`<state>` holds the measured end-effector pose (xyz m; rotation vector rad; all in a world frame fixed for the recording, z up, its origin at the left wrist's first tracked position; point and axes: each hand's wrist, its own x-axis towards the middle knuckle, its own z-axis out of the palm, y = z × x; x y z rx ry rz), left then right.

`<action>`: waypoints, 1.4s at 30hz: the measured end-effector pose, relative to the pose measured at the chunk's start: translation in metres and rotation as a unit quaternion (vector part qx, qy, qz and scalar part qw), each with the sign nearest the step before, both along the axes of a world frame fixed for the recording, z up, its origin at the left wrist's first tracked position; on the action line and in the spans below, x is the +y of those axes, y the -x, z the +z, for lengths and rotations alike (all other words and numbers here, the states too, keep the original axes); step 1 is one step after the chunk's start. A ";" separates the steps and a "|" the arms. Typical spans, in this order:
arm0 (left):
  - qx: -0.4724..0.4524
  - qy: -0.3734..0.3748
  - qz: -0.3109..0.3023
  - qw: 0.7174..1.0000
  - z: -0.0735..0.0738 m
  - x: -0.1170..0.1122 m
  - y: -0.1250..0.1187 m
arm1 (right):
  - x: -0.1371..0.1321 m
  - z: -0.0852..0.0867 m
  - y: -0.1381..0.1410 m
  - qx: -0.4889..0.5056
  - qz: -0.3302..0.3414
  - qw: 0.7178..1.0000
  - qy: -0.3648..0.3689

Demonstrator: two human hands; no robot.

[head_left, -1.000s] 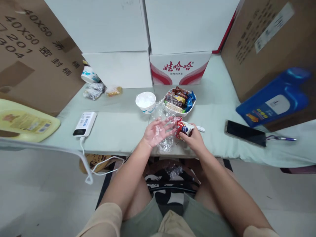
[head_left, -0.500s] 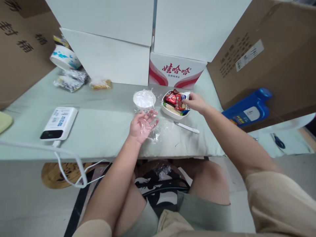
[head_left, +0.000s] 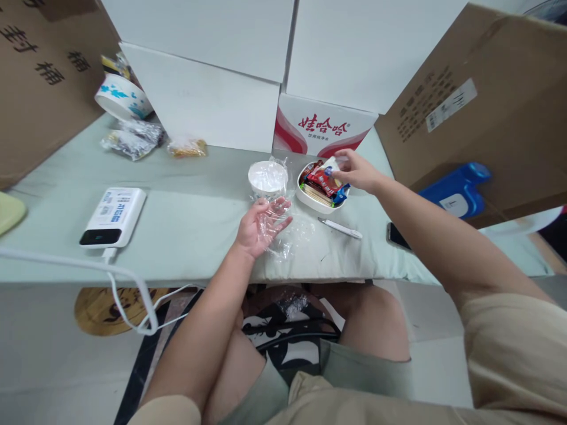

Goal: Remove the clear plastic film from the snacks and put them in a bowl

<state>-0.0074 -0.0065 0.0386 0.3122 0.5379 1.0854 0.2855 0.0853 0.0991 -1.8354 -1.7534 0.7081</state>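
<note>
Palm up and fingers spread, my left hand has a crinkled sheet of clear plastic wrap lying over its palm and fingers. Just beyond it stands a small white paper bowl, partly covered by clear film. My right hand is at the far right rim of a white dish. Its thumb and fingers pinch the white end of a red-and-white snack packet, which rests on other wrapped snacks in the dish. A row of thin pale sticks lies along the dish's near side.
A white-handled knife lies before the dish; a phone is partly under my right forearm. At left are a white power bank with cable, bagged items and a tilted patterned bowl. A blue bottle and cardboard box stand right.
The view has shifted a little. My right hand's packet now lies flatter on the other snacks in the dish. My left hand keeps its pose with the plastic wrap.
</note>
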 end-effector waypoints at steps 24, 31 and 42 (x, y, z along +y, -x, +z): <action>0.059 -0.069 -0.088 0.992 0.001 0.001 0.020 | -0.148 -0.079 0.085 0.306 -0.003 0.951 0.036; 0.407 -0.100 0.017 0.908 -0.019 0.007 0.020 | -0.152 -0.097 0.067 0.360 -0.153 0.920 0.027; 0.418 -0.121 0.017 0.900 -0.019 0.000 0.023 | -0.174 -0.089 0.034 0.417 -0.180 0.891 -0.013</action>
